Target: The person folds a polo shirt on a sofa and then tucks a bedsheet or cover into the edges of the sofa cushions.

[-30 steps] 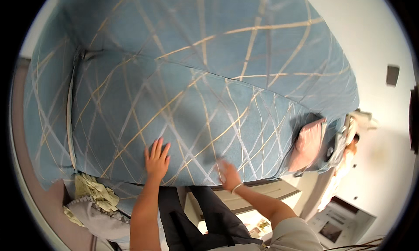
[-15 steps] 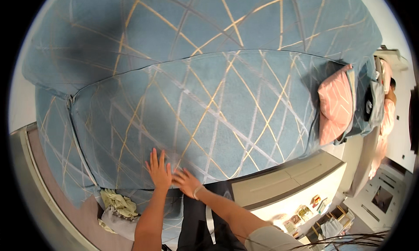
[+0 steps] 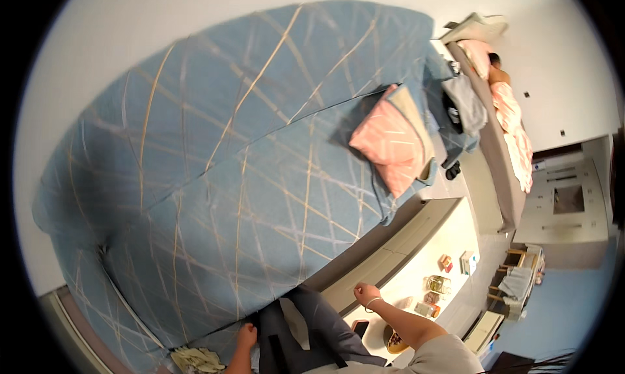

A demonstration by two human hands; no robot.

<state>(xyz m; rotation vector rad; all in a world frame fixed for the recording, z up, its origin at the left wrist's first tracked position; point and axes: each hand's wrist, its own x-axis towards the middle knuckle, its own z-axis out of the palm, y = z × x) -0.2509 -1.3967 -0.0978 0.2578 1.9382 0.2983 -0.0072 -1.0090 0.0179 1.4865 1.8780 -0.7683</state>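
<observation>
Both lifted off the blue cover (image 3: 260, 205): left hand (image 3: 247, 335) at six o'clock, fingers hidden; right hand (image 3: 366, 293) loosely curled, empty. Pink pillow (image 3: 390, 143) at one o'clock, low desk (image 3: 416, 270) beside.

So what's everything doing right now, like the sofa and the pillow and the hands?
Blue sofa cover: spread smooth over seat and back.
Pink cushion: leaning at the sofa's far end, on the seat.
Dark clothes: heaped past the cushion.
Left hand: low on the sofa's front edge, touching the cover.
Right hand: lifted off the sofa, loosely curled, holding nothing.
White low table: small things standing on it.
</observation>
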